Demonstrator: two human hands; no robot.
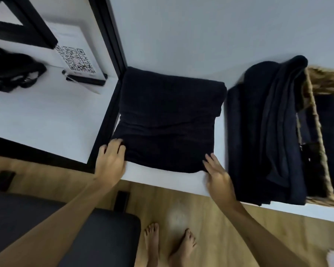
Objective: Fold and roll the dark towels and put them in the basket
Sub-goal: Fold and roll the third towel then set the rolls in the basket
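Both hands touch folded towel; basket holds towels.

Soft, even, cool light is falling across the white table, casting only faint shadows. The dark towels are losing almost all fold detail to blackness. Wide-angle distortion is bending straight edges near the borders, and slight blur is softening the right hand.
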